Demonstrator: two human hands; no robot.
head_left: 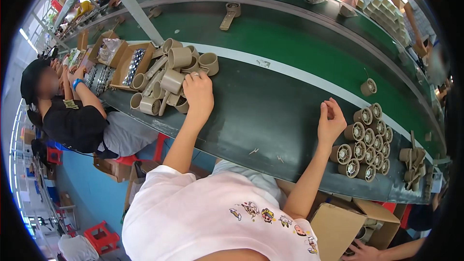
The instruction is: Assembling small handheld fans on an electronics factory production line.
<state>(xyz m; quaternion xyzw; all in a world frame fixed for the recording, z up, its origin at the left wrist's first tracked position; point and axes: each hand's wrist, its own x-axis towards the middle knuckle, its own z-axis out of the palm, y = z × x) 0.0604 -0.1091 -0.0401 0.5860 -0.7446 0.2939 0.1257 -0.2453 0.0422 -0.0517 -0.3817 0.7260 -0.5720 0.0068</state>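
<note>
dark bench (261,116) bears beige cup-shaped parts (172,81), spoked cylinders (369,138), cardboard trays (123,67)

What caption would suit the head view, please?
Left hand at a jumbled pile of beige housings, right hand near neatly stacked round parts.

Bright, diffuse indoor light fills the scene; long white strip lamps (24,35) glare at the left edge. The flat, blackish-green worktop (251,116) carries a soft pale sheen. The beige cylindrical plastic housings (171,81) look fairly sharp, the long green conveyor belt (299,43) bows with fisheye distortion, and the corners go black
</note>
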